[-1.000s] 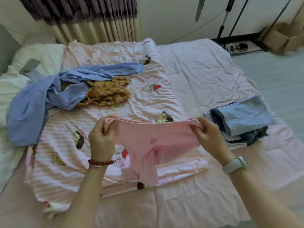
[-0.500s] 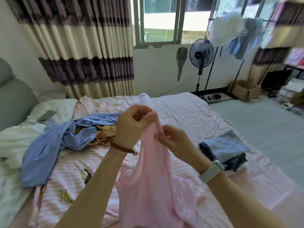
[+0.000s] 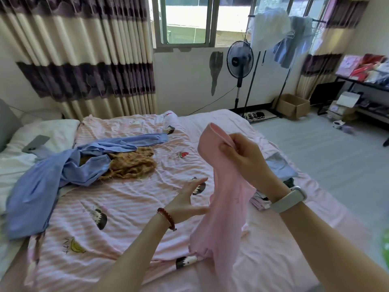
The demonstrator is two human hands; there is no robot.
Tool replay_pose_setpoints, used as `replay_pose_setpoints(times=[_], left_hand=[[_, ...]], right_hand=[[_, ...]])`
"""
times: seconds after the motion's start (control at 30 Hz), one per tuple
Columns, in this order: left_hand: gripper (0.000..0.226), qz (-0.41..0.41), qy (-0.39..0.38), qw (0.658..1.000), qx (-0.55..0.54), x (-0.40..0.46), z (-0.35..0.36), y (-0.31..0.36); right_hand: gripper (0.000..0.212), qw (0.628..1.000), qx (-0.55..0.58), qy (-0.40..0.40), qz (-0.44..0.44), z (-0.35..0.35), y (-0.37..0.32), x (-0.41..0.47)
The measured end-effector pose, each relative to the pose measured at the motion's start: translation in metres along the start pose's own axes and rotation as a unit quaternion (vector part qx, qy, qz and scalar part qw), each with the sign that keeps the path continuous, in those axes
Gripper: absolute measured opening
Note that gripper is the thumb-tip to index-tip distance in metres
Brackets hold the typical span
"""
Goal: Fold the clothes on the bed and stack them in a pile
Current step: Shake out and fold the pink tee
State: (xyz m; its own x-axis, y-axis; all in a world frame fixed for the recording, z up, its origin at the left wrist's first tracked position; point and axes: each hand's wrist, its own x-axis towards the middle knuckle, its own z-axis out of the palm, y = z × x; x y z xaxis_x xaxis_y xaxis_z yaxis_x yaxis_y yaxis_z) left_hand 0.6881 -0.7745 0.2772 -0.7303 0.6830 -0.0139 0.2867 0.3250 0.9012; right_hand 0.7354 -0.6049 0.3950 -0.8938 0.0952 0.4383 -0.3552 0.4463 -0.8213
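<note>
Right hand pinches pink garment aloft.

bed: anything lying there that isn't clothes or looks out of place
Yes: a phone lies on the white pillow, its near end under the unfolded blue shirt, where it could get scooped up.

Bright daylight enters through window at top centre; panes blown out, near white. Room evenly lit, shadows soft and faint under arms on bed. Wide-angle bend strong: curtain bows at left edge, floor tilts at right. Slight motion blur on left hand fingers. Corners soft and darkened; green smear at right edge unreadable.
</note>
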Motion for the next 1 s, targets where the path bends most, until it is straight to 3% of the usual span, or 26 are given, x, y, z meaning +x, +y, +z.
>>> replay_pose_setpoints(times=[0.07,0.17,0.27,0.37,0.43,0.53,0.67,0.9,1.0], left_hand=[[0.063,0.013,-0.025,1.0,-0.011,0.005,0.007,0.002],[0.037,0.062,-0.045,0.997,0.003,0.009,0.021,0.01],[0.037,0.099,-0.046,0.993,0.035,0.006,0.033,0.003],[0.02,0.062,-0.058,0.992,0.093,-0.003,0.029,-0.018],[0.021,0.005,-0.047,0.997,0.065,-0.013,0.017,-0.027],[0.02,-0.027,0.024,0.999,0.04,-0.026,-0.009,-0.028],[0.028,0.028,0.146,0.987,0.058,-0.047,-0.033,-0.009],[0.016,0.178,0.361,0.916,0.007,-0.05,-0.078,0.07],[0.027,0.204,0.42,0.884,0.008,-0.042,-0.101,0.092]], right_hand=[[0.007,1.0,0.003,0.0,0.007,-0.003,-0.002,-0.003],[0.02,0.999,0.031,0.03,0.026,-0.013,-0.003,-0.004],[0.02,0.994,0.024,0.103,0.036,-0.028,0.001,-0.006],[0.006,0.979,-0.012,0.2,0.047,-0.048,0.014,-0.009],[0.01,0.965,-0.03,0.252,0.061,-0.061,0.025,-0.014],[0.012,0.949,-0.053,0.299,0.09,-0.071,0.042,-0.025],[0.01,0.936,-0.062,0.335,0.09,-0.07,0.052,-0.047],[0.014,0.904,-0.082,0.419,0.01,-0.064,0.019,-0.03],[0.008,0.903,-0.068,0.423,-0.013,-0.061,0.008,-0.012]])
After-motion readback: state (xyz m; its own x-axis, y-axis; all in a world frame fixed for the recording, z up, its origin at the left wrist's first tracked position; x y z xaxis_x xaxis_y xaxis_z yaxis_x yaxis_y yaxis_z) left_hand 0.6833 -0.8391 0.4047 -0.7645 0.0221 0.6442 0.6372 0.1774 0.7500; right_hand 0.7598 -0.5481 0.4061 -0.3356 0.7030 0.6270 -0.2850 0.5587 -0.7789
